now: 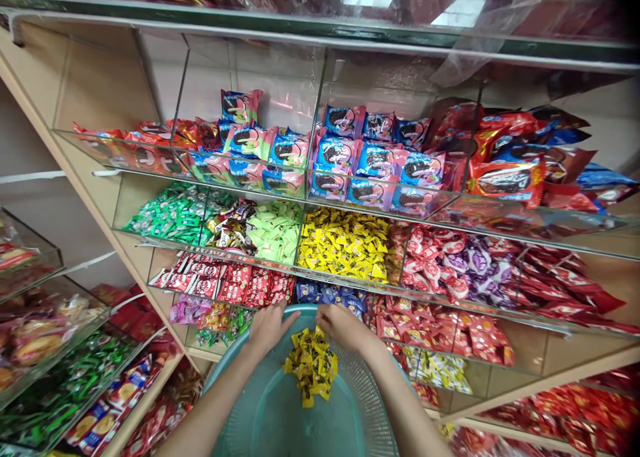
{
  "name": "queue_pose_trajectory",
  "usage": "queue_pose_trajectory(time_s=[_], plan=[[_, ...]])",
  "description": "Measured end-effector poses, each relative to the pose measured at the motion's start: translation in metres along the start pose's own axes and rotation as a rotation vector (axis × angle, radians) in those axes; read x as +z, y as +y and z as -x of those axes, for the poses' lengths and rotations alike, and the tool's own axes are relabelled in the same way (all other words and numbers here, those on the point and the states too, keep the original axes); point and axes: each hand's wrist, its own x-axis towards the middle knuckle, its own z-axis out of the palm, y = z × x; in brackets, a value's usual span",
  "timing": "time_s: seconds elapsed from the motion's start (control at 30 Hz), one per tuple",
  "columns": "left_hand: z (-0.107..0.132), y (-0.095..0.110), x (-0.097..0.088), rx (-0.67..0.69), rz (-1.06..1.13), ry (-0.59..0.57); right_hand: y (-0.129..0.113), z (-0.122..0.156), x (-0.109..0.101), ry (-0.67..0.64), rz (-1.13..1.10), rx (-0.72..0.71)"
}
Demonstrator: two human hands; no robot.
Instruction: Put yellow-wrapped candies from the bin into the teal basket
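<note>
A green plastic basket (257, 370) with perforated sides is in front of me, tilted against the shelves. A small pile of yellow-wrapped candies (313, 364) lies inside it, toward the far side. My left hand (270, 327) is closed over the far rim, its thumb on the inner side and its other fingers partly hidden. Just to the right, my right hand (345, 327) has its fingers curled at the same rim, close above the candies. Beyond the hands, a clear compartment holds many more yellow-wrapped candies (345, 244).
Clear-fronted shelves hold green-wrapped candies (170, 214), pale green packets (275, 230), blue and pink cookie packs (335, 154) and red and purple candies (450, 264). Dark blue packets (333, 296) sit just beyond the basket. Another shelf unit (55, 350) stands at left.
</note>
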Motion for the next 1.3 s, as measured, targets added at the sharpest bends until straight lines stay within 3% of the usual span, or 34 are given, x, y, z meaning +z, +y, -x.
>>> queue_pose_trajectory(time_s=[0.1,0.3,0.53,0.73,0.87,0.97,1.03,1.17,1.3], plan=[[-0.001,0.0,-0.001,0.003,-0.003,-0.008,0.007,-0.004,0.015,-0.096,0.057,0.05],[-0.002,-0.002,-0.001,0.022,-0.012,-0.009,0.014,-0.007,0.032,-0.153,0.047,0.089],[-0.002,-0.002,0.001,0.013,-0.019,0.0,0.01,-0.008,0.024,-0.066,0.055,0.084],[-0.001,-0.001,0.0,0.013,0.009,0.0,-0.011,0.006,-0.012,0.208,-0.069,-0.06],[0.0,0.0,-0.001,-0.008,0.006,-0.009,-0.017,0.013,-0.036,0.496,-0.182,-0.141],[0.001,0.0,-0.001,-0.007,0.009,-0.016,-0.011,0.016,-0.046,0.785,-0.157,-0.115],[0.001,-0.001,0.0,0.001,0.012,-0.006,-0.004,0.017,-0.049,0.92,-0.063,-0.019],[0.001,0.0,0.0,-0.001,0.018,0.002,0.007,0.021,-0.05,0.944,0.154,0.279],[0.001,0.001,-0.002,-0.013,0.026,-0.017,0.015,0.025,-0.054,0.891,0.216,0.349]])
